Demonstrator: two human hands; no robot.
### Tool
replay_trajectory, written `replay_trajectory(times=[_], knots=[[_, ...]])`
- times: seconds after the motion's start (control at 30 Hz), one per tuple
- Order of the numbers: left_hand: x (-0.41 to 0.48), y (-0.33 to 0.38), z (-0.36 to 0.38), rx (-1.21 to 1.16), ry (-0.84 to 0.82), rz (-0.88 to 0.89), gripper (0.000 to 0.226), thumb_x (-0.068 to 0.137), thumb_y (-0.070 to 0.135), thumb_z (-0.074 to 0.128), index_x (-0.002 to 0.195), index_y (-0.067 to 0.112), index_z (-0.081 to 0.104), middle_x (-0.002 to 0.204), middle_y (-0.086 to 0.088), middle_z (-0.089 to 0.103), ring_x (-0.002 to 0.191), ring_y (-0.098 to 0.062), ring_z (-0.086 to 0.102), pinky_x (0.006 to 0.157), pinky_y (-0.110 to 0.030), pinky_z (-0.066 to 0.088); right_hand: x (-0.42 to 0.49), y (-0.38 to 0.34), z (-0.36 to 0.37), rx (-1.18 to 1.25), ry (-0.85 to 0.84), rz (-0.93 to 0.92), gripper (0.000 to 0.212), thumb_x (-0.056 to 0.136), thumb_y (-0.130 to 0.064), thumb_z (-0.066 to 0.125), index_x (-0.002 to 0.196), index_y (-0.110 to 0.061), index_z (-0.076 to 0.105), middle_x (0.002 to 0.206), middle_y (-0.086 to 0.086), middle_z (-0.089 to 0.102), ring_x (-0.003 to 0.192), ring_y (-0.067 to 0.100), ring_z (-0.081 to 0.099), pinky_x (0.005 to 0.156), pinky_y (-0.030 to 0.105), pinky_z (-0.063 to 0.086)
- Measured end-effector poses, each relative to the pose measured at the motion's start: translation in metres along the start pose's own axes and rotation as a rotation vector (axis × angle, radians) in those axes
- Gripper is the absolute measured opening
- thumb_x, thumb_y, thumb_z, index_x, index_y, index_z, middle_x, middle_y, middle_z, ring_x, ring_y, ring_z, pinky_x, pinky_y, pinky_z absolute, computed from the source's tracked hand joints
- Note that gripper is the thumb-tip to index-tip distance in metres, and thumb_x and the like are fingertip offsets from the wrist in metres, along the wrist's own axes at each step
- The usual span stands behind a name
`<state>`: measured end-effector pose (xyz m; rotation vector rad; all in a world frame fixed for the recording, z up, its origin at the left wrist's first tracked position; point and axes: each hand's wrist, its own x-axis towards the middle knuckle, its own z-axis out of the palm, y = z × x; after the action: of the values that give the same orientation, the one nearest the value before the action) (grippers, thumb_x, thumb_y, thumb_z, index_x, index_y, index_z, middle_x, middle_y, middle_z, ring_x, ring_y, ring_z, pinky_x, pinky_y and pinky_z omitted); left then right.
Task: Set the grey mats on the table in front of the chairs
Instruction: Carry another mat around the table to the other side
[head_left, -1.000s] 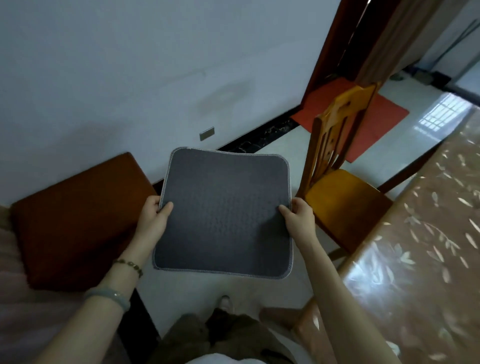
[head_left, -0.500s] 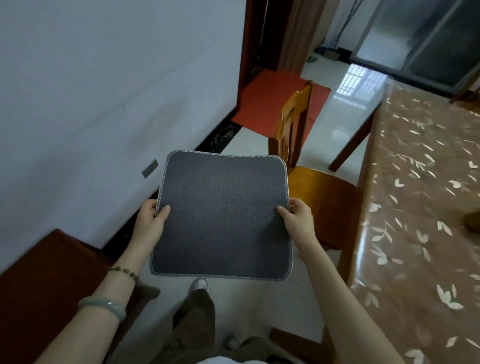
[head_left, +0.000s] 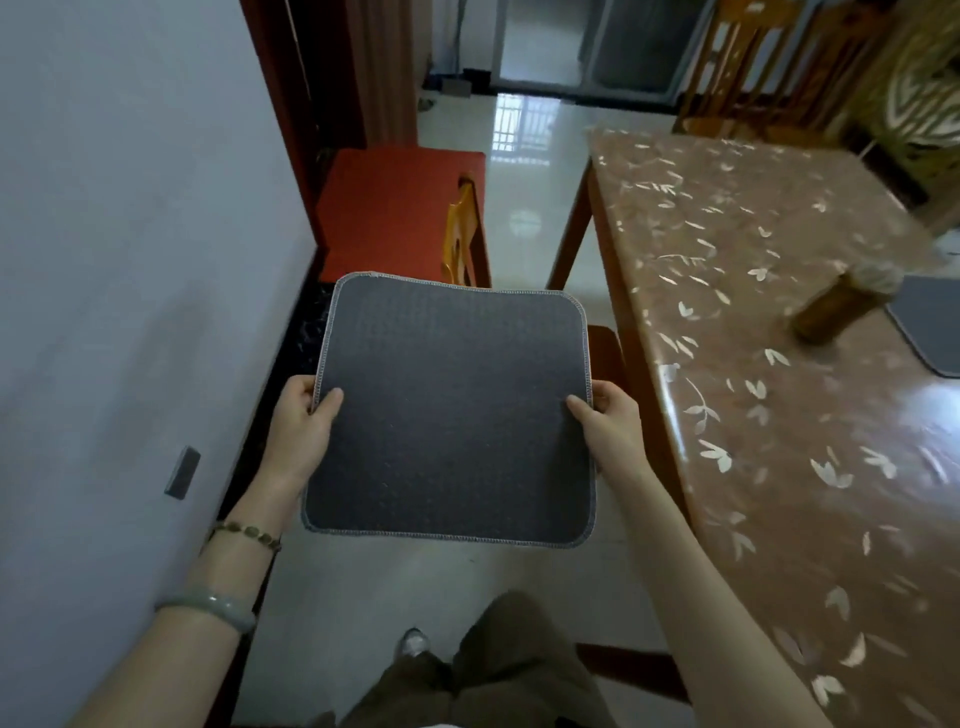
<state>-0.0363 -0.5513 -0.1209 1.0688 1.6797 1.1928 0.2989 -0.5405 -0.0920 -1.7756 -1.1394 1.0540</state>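
Observation:
I hold a dark grey mat (head_left: 452, 410) with a light stitched border flat in front of me, above the floor. My left hand (head_left: 301, 421) grips its left edge and my right hand (head_left: 610, 415) grips its right edge. The table (head_left: 779, 395), covered in a brown leaf-patterned cloth, stands to my right. A second grey mat (head_left: 930, 327) lies on the table at the right edge of view. The back of a wooden chair (head_left: 462, 239) shows just beyond the held mat, left of the table; most of the chair is hidden behind the mat.
A brown cylindrical container (head_left: 836, 301) stands on the table beside the second mat. A white wall (head_left: 130, 260) runs along my left. A red floor mat (head_left: 395, 208) lies by a doorway ahead. More wooden chairs (head_left: 753, 62) stand past the table's far end.
The view has swung right: the table now fills the right side, and the second mat and container have come into sight. Both hands still hold the mat the same way.

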Motion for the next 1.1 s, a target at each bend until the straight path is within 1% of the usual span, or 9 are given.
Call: replay_trajectory(times=[0.17,0.3,0.47,0.53,0.63,0.7,0.77,0.93,1.1], knots=[[0.037,0.042,0.057,0.022,-0.155,0.114,0.011,0.094,0.021,0.055,0.094,0.032,0.053,0.097,0.005,0.065,0.090,-0.014,0.064,0.077,-0.032,0.051,0.014,-0.005,-0.041,0.054,0.172,0.024,0.022,0.088,-0.016,0.061,0.111,-0.014,0.062,0.105,0.002,0.069,0.098,0.017,0.065,0.087,0.036,0.052],[0.061,0.068,0.118,0.007,-0.261,0.135,0.017,0.094,0.020,0.055,0.110,0.013,0.053,0.103,-0.005,0.066,0.096,-0.023,0.064,0.084,-0.041,0.052,0.029,-0.004,-0.084,0.062,0.286,0.053,0.012,0.089,-0.014,0.060,0.101,-0.015,0.062,0.106,0.007,0.067,0.099,0.022,0.064,0.091,0.042,0.051],[0.084,0.096,0.199,-0.005,-0.364,0.167,0.014,0.095,0.025,0.054,0.109,0.021,0.052,0.099,0.007,0.065,0.089,-0.009,0.064,0.072,-0.029,0.050,0.066,0.002,-0.139,0.077,0.379,0.054,0.016,0.090,-0.016,0.059,0.106,-0.014,0.060,0.106,0.003,0.064,0.094,0.016,0.061,0.080,0.030,0.049],[0.096,0.106,0.229,-0.008,-0.399,0.162,0.009,0.095,0.026,0.054,0.104,0.027,0.052,0.096,0.012,0.064,0.086,-0.004,0.064,0.068,-0.024,0.047,0.084,0.005,-0.158,0.068,0.417,0.064,0.019,0.090,-0.018,0.060,0.108,-0.012,0.060,0.107,0.003,0.064,0.098,0.020,0.062,0.085,0.036,0.050],[0.114,0.121,0.276,0.005,-0.449,0.142,0.013,0.096,0.027,0.053,0.109,0.026,0.053,0.099,0.009,0.065,0.088,-0.007,0.065,0.070,-0.026,0.051,0.113,0.008,-0.185,0.095,0.440,0.084,0.028,0.090,-0.017,0.059,0.117,-0.008,0.059,0.109,0.005,0.064,0.098,0.020,0.061,0.085,0.036,0.049],[0.123,0.127,0.299,0.011,-0.474,0.124,0.018,0.096,0.025,0.053,0.113,0.020,0.051,0.103,0.002,0.065,0.093,-0.016,0.064,0.077,-0.035,0.053,0.127,0.011,-0.199,0.132,0.452,0.078,0.021,0.090,-0.015,0.059,0.111,-0.011,0.060,0.102,0.003,0.066,0.090,0.015,0.062,0.075,0.028,0.048],[0.133,0.133,0.325,0.013,-0.496,0.108,0.014,0.096,0.026,0.054,0.109,0.023,0.052,0.102,0.001,0.066,0.092,-0.017,0.065,0.075,-0.035,0.052,0.142,0.014,-0.215,0.164,0.473,0.072,0.016,0.090,-0.012,0.059,0.106,-0.015,0.061,0.095,-0.002,0.065,0.085,0.008,0.060,0.068,0.022,0.045],[0.148,0.147,0.380,0.064,-0.533,0.115,0.010,0.095,0.025,0.054,0.105,0.022,0.052,0.097,0.002,0.066,0.087,-0.015,0.065,0.067,-0.029,0.049,0.173,0.025,-0.246,0.187,0.526,0.103,0.018,0.089,-0.010,0.060,0.107,-0.008,0.062,0.098,0.004,0.066,0.088,0.015,0.062,0.074,0.027,0.046],[0.168,0.155,0.422,0.109,-0.589,0.102,0.009,0.095,0.026,0.054,0.104,0.023,0.053,0.097,0.002,0.066,0.087,-0.013,0.065,0.066,-0.028,0.048,0.195,0.038,-0.260,0.223,0.568,0.142,0.013,0.088,-0.008,0.060,0.099,-0.015,0.061,0.094,0.001,0.066,0.088,0.015,0.062,0.078,0.028,0.047]])
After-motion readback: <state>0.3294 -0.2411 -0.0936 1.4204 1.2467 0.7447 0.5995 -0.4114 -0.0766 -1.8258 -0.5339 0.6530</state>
